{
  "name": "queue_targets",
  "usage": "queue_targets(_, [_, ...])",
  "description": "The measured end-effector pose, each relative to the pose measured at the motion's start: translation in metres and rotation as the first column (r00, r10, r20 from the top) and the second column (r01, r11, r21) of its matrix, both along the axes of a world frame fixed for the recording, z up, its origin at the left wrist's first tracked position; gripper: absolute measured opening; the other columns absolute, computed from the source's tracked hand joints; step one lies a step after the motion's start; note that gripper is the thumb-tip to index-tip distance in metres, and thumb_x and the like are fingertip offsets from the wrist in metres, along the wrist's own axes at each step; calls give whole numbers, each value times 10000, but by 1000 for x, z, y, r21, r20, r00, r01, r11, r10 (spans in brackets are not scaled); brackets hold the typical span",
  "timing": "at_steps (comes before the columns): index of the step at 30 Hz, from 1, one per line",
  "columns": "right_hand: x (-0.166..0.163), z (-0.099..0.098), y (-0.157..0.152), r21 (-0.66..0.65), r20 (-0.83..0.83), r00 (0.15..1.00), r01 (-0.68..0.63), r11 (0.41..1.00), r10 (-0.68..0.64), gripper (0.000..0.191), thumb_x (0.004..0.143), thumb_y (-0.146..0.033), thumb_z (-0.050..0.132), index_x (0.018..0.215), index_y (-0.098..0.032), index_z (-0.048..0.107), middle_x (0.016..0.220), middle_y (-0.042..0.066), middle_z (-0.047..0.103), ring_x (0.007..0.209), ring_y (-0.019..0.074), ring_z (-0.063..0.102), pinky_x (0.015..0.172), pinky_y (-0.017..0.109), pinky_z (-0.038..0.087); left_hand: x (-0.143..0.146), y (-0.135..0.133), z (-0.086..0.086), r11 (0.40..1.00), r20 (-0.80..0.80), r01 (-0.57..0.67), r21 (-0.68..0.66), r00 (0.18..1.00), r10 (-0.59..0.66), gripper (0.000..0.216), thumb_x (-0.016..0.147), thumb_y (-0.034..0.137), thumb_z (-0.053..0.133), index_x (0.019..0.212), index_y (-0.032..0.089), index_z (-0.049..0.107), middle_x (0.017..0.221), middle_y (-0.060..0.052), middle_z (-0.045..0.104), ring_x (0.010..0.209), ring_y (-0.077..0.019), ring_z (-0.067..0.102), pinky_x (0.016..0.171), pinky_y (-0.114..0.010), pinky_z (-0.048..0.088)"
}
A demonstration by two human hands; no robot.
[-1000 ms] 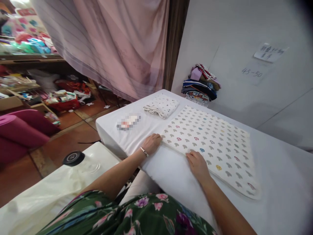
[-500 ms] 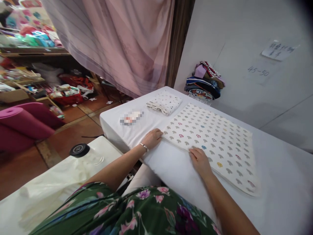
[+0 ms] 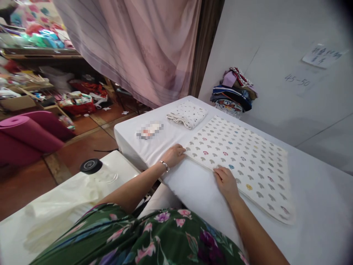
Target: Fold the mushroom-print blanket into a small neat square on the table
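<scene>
A white cloth with a grey and coloured mushroom print (image 3: 242, 158) lies flat on the white-covered table (image 3: 317, 206), folded in layers along its near edge. At its left corner, my left hand (image 3: 174, 156), with a bracelet on the wrist, is closed with the fingertips pinching the edge. Farther right along the same edge, my right hand (image 3: 226, 181) pinches the cloth between thumb and fingers. Behind the left corner rests a smaller folded cloth with a tiny print (image 3: 189, 114), apart from both hands.
A blurred-out item (image 3: 150, 130) lies left on the table. A stack of folded fabrics (image 3: 233, 90) stands by the wall. A black round lid (image 3: 91, 166) sits on the pale surface at left. A pink curtain (image 3: 143, 48) hangs behind; a rolled pink mat (image 3: 30, 136) is on the left.
The view has shifted slightly. Both hands keep their hold on the cloth's near edge, and the cloth lies almost as before.
</scene>
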State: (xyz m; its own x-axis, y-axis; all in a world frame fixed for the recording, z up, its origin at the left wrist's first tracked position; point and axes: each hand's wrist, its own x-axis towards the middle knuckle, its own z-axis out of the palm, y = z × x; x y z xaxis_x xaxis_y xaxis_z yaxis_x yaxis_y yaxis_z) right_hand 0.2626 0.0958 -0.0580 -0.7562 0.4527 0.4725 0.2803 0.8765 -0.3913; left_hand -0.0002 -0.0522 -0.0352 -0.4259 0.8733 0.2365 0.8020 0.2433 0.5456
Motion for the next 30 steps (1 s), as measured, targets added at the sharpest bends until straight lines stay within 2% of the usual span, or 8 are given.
queue_targets(5, [-1,2,-2,-47,-15,1000,10,999,-10,235,891,-294,444,958,-225,659,915,65,618,892,205,553,787,359,477,1,4,-2,997,118,-78,10,990,76,216,807,334,535,930,221,673,1009,-17,602,720,-113,585,721,-259,479])
queue_targets(9, [0,2,-2,-54,-21,1000,17,998,-18,230,889,-297,445,950,-230,656,927,63,617,909,208,550,795,363,473,-1,5,-2,998,112,-58,25,992,55,202,831,301,502,852,213,683,946,-11,607,742,-116,583,752,-255,469])
queue_targets(17, [-1,0,0,-53,-27,1000,9,999,-11,252,887,-311,439,947,-228,669,917,67,626,891,206,560,790,361,477,-4,0,0,996,-45,83,-19,995,-84,238,846,354,494,950,225,666,1025,-25,590,789,-127,580,759,-257,461])
queue_targets(25, [-2,-1,0,-26,-17,1000,12,1000,-13,233,881,-285,461,956,-211,669,919,64,623,891,197,554,793,343,471,1,3,8,997,-129,42,-58,990,-49,287,904,328,387,957,198,638,1020,-36,585,853,-133,573,778,-254,447])
queue_targets(30, [-5,0,0,-42,-6,1000,9,999,-9,204,860,-247,492,948,-220,674,917,61,620,890,199,540,793,344,465,6,2,18,984,-294,32,-177,952,-84,318,924,301,326,946,192,623,1016,-60,595,911,-160,563,773,-270,435])
